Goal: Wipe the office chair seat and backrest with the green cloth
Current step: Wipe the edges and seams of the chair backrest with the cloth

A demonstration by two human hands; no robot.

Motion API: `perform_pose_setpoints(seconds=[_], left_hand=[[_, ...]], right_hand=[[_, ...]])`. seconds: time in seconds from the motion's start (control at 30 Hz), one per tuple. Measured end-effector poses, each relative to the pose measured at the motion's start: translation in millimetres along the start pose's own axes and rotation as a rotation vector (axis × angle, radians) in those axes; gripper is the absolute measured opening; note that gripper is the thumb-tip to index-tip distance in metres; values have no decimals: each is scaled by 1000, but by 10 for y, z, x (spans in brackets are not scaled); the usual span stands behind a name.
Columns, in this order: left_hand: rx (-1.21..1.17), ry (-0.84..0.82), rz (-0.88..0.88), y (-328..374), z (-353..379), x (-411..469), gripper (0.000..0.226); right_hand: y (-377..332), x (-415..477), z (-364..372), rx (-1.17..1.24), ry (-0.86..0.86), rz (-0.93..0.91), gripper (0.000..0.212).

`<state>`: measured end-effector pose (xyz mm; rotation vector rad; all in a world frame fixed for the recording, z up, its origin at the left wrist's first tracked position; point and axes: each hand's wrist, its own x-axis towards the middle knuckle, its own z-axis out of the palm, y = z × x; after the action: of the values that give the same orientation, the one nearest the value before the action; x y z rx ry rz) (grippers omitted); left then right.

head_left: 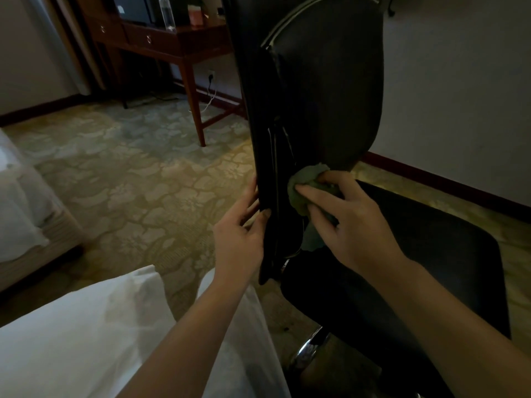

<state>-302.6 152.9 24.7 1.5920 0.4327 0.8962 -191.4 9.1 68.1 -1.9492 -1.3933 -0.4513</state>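
1. Black office-chair backrest: tall curved shell with a pale trim line along its upper edge, standing upright at centre and seen nearly edge-on from its left side.
2. Black padded chair seat: right of centre, reaching toward the near right; a chrome base part shows below its near edge.
3. Green cloth: soft and wadded, pressed against the lowest part of the backrest, just above the seat's far edge. A loose flap hangs down beneath the hand.
4. Right hand: lies over the green cloth. Its fingers are spread and bent round the wad, with the thumb along the cloth's upper edge (a grip that holds and presses at once).
5. Left hand: grips the backrest's left edge low down. The thumb lies on the near face and the other fingers are close together, wrapped behind the edge.
6. Dark red-brown wooden counter: far left, with drawers with ring pulls and slim legs.
7. Clear plastic bottle: upright on the counter, with a pink box to its right (contents cannot be told).
8. Wall socket: far wall under the counter, with a white cable trailing to the floor.
9. Olive and cream patterned carpet: covers the floor.
10. White-covered bed: left edge of the scene.
11. White fabric: near left, under the left forearm (garment or bedding, cannot tell).
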Motion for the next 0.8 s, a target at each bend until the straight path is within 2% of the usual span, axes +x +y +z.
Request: perform_pose_setpoints(seconds=[0.17,0.4,0.6,0.8], left_hand=[[-31,5,-6,7,9,2,59],[-45,16,-8,19,21,-26,58],[-86,14,-23,26,33,-38,60],[-101,1,-24,35,19,-37,58]], right_hand=[[146,-103,106,16,-12,36,32],[241,-481,223,-5,-120,99,31],[34,-202,88,2,42,29,35],[61,-96,135,4,37,36,34]])
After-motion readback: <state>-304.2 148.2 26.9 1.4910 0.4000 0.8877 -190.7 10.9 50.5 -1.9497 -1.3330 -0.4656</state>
